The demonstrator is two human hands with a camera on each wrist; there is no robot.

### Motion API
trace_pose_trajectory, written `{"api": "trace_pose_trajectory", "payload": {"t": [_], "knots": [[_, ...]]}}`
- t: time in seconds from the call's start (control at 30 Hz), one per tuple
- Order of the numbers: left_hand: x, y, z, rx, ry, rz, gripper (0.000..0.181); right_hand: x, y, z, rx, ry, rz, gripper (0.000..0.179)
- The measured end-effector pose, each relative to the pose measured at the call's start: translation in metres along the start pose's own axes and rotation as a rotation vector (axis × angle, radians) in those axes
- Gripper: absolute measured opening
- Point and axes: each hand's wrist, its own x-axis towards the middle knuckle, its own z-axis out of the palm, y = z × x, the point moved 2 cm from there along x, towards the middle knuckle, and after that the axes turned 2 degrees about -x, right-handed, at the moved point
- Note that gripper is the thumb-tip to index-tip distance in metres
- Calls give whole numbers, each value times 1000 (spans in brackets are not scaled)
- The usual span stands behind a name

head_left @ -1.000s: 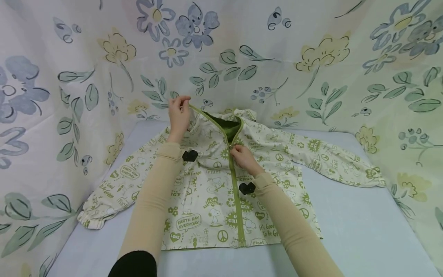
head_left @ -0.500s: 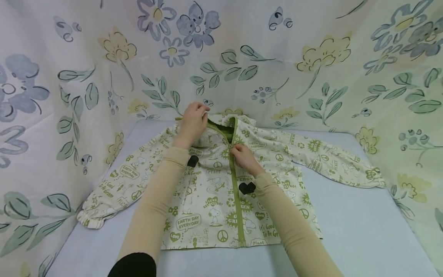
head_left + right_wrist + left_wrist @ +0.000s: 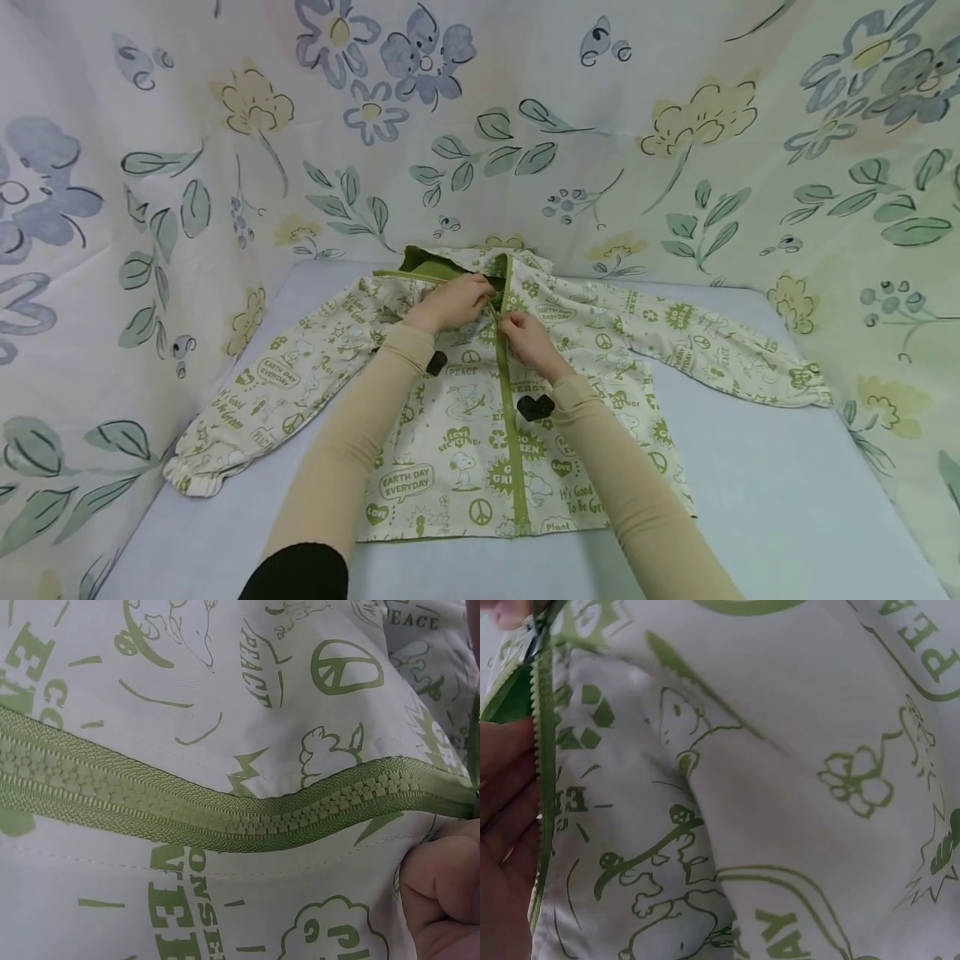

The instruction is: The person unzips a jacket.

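Note:
A white zip-up jacket with green printed drawings and lettering lies front up. Its green zipper is closed along the lower front and parted near the collar, where green lining shows. My left hand is at the parted edge. In the left wrist view, its curled fingers hold the toothed zipper edge, their tips partly hidden. My right hand pinches the front just where the zipper parts; in the right wrist view, its bent fingers sit beside the zipper's end. The zipper slider shows near a fingertip.
The jacket's sleeves spread out to both sides on a pale table surface. A floral curtain hangs behind and at the sides. Black wrist cameras are strapped beneath both wrists.
My left hand has let go of the raised collar edge and moved right and down to the zipper beside my right hand. The left flap has dropped outward. My right hand stays in place.

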Motion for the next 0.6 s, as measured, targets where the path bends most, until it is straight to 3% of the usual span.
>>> {"api": "trace_pose_trajectory", "payload": {"t": [0.17,0.27,0.43,0.6], "knots": [[3,2,6,70,-79,-2,33,-4,-7,-3,35,-15,13,28],[3,2,9,83,-90,30,34,-12,-19,-5,63,-42,15,29],[2,-1,11,36,-65,95,30,-17,-28,-6,96,-59,10,29],[0,-1,7,-55,-63,90,26,-7,-10,-6,90,-32,-5,29]]}}
